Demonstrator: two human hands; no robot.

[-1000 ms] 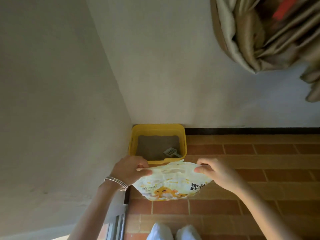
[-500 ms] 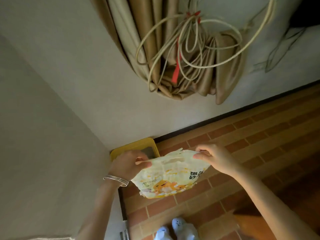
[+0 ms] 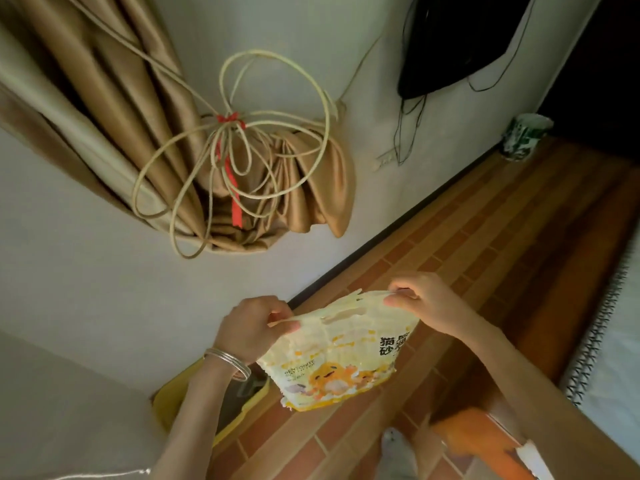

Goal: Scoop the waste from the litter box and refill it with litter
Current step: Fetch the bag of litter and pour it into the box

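Observation:
I hold a yellow and white cat litter bag [image 3: 341, 353] in the air above the brick floor. My left hand [image 3: 251, 329] pinches its top left corner, and my right hand [image 3: 420, 303] pinches its top right corner. The bag's top edge is stretched between the two hands. The yellow litter box [image 3: 173, 398] sits in the wall corner at lower left, mostly hidden behind my left forearm. The scoop is not visible.
A tan curtain [image 3: 156, 133] bundled with looped cord hangs on the wall above. A black cloth [image 3: 460, 36] and wires hang at upper right. A patterned bin [image 3: 524, 136] stands by the wall. White bedding [image 3: 620, 344] lies at right.
The view has swung up and to the right, so the litter box slid to the lower left. Both hands keep their pinch on the bag's top corners.

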